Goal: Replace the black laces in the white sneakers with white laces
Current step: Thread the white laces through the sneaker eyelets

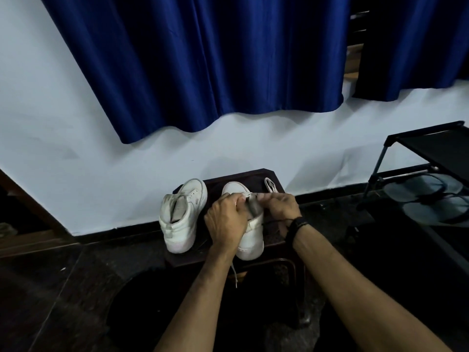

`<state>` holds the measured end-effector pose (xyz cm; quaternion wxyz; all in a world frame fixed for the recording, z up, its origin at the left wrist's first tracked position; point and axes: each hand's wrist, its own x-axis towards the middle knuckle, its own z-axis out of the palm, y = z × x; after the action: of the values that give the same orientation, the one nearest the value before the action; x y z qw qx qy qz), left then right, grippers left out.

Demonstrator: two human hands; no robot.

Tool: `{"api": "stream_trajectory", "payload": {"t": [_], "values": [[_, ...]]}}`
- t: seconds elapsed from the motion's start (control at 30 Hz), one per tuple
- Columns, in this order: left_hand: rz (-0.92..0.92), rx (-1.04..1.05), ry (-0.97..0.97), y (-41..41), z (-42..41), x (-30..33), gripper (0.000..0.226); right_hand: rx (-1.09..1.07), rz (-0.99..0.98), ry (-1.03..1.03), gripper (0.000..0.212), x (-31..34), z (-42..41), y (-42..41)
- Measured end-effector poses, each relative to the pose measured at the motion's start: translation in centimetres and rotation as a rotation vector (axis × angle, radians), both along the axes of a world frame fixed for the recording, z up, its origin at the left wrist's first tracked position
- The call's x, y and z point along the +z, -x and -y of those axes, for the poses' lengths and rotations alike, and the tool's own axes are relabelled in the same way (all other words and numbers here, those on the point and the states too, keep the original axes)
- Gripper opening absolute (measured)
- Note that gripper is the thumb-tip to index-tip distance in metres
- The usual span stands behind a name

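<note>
- White lace (247, 194) is being pinched by both hands, left hand (225, 215) and right hand (280, 205), over the right sneaker (251, 240).
- Left sneaker (181, 214) is sitting just beside that sneaker on the counter (253, 174).

Bare forearms; black wristbands (296, 226) on right wrist.

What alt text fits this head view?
Both hands, left hand and right hand, pinch a white lace across the right white sneaker on a dark stool; the laceless left white sneaker stands beside it.
</note>
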<state>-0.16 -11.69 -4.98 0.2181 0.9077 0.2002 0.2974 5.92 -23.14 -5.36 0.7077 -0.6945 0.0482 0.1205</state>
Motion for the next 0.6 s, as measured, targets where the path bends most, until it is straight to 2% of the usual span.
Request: {"api": "stream_trajectory", "payload": {"t": [0.07, 0.13, 0.27, 0.4, 0.5, 0.6], "values": [[-0.003, -0.005, 0.000, -0.1, -0.1, -0.1, 0.021, 0.054, -0.063, -0.205, 0.012, 0.0, 0.2, 0.2], [-0.017, -0.005, -0.019, -0.2, 0.0, 0.0, 0.019, 0.084, -0.091, -0.266, 0.014, -0.1, 0.5, -0.1], [-0.030, 0.031, -0.007, -0.3, -0.1, 0.1, 0.016, 0.108, -0.118, -0.341, 0.015, -1.1, 0.6, -0.8], [0.002, 0.104, 0.122, -0.5, 0.1, 0.5, 0.016, 0.118, -0.138, -0.421, 0.011, -2.0, 0.6, -1.2], [-0.041, 0.115, 0.194, -0.7, 0.0, 1.1, 0.018, 0.091, -0.174, -0.396, 0.016, -1.9, 0.4, -1.0], [-0.129, 0.053, 0.142, -0.6, 0.2, 1.3, 0.016, 0.046, -0.179, -0.351, 0.021, -1.7, 0.0, -0.7]]}}
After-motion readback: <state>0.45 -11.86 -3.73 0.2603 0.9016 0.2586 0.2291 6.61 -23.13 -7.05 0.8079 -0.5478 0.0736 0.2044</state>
